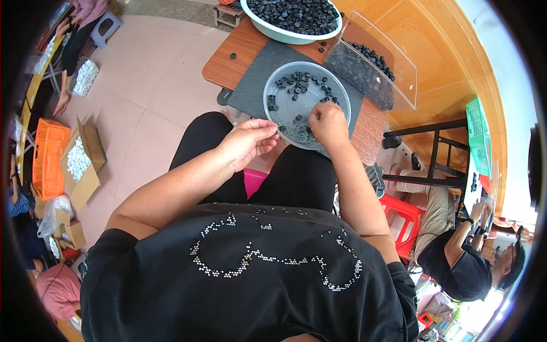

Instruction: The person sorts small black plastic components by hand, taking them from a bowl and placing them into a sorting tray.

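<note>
**Two bare hands at the near edge of a grey basin, a small black part in the left fingertips**

The left hand (250,142) reaches in from the lower left, its forearm slanting up and to the right. The palm is turned partly upward, and the thumb and forefinger meet at the basin's near-left rim while the other fingers curl loosely. Its grip is closed to a pinch on a small black part (281,129). The part looks short and rounded; it is too small to tell which way it points or where its long axis runs.

The right hand (329,122) comes from the lower right, its back showing and its fingers bent down over the basin's near-right side. The fingertips are hidden, so I cannot tell how far its grip is open or whether it has hold of anything.

The basin (266,91) is round, smooth, see-through plastic. Stubby black pieces (300,84) are scattered along its far and right sides, and a tangle of thin, clear bits (297,132) lies at the near side. It sits on a dark, matt sheet (244,84) over the brown wood-grain counter (226,62). Beyond it stand a pale tub (290,37) heaped with black pieces and a clear, hard-walled box (405,85) holding more.
</note>
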The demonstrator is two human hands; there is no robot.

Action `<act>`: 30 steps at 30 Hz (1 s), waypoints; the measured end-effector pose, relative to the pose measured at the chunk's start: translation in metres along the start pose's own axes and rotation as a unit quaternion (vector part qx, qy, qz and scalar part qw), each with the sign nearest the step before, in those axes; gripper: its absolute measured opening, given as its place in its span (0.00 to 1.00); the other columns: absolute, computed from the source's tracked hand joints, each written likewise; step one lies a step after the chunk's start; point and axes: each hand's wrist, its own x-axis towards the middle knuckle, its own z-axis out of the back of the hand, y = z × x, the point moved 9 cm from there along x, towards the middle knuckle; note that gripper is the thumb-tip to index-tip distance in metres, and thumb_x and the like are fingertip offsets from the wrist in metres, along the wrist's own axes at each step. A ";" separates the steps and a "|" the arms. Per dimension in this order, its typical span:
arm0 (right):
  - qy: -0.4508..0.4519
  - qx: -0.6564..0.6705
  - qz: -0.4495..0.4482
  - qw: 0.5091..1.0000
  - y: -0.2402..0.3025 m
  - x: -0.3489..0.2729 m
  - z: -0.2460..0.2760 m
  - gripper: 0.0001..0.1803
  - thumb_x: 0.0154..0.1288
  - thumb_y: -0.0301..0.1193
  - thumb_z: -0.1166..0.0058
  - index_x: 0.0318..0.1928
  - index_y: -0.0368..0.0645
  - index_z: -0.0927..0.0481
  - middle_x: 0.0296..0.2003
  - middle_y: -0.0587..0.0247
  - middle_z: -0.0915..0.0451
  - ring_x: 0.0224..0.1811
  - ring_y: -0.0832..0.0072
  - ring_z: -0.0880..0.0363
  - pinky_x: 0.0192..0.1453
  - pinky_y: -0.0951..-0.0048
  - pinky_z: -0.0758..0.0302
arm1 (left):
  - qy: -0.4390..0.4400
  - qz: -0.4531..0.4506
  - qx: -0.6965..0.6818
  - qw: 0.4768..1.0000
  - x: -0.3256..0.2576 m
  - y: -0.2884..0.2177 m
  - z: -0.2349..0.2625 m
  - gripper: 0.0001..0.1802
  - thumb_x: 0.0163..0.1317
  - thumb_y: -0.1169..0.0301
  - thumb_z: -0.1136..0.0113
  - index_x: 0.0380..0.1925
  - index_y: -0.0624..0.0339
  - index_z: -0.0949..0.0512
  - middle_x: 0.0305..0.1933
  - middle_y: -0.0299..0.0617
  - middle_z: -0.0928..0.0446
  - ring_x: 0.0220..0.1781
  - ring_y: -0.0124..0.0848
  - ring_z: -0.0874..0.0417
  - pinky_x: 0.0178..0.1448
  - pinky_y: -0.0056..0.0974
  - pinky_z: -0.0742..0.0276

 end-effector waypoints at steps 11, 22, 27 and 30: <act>0.030 0.631 -0.255 0.732 -0.035 -0.021 -0.023 0.02 0.58 0.22 0.48 0.30 0.39 0.23 0.26 0.65 0.21 0.21 0.85 0.30 0.23 0.85 0.35 | 0.006 0.022 -0.031 0.999 0.002 0.003 -0.009 0.08 0.62 0.70 0.43 0.39 0.60 0.26 0.35 0.37 0.23 0.35 0.25 0.22 0.39 0.27 0.25; 0.021 0.723 -0.277 0.632 -0.026 -0.032 -0.021 0.02 0.61 0.24 0.47 0.33 0.39 0.22 0.23 0.69 0.24 0.22 0.85 0.30 0.23 0.85 0.33 | 0.007 0.028 -0.051 0.998 0.003 0.006 -0.015 0.09 0.62 0.70 0.43 0.40 0.61 0.26 0.35 0.39 0.23 0.35 0.25 0.21 0.39 0.27 0.24; -0.003 0.713 -0.264 0.649 -0.031 -0.032 -0.018 0.03 0.59 0.25 0.44 0.33 0.39 0.22 0.21 0.71 0.26 0.20 0.85 0.33 0.23 0.85 0.35 | 0.003 0.029 -0.054 0.998 0.002 0.007 -0.018 0.09 0.61 0.71 0.43 0.40 0.61 0.25 0.35 0.39 0.23 0.35 0.26 0.21 0.39 0.27 0.24; -0.012 0.711 -0.265 0.652 -0.032 -0.033 -0.017 0.04 0.59 0.24 0.44 0.35 0.38 0.22 0.22 0.70 0.25 0.20 0.85 0.33 0.24 0.85 0.35 | 0.001 0.033 -0.057 0.998 0.002 0.008 -0.018 0.09 0.61 0.70 0.43 0.40 0.60 0.25 0.35 0.39 0.23 0.35 0.26 0.21 0.39 0.27 0.24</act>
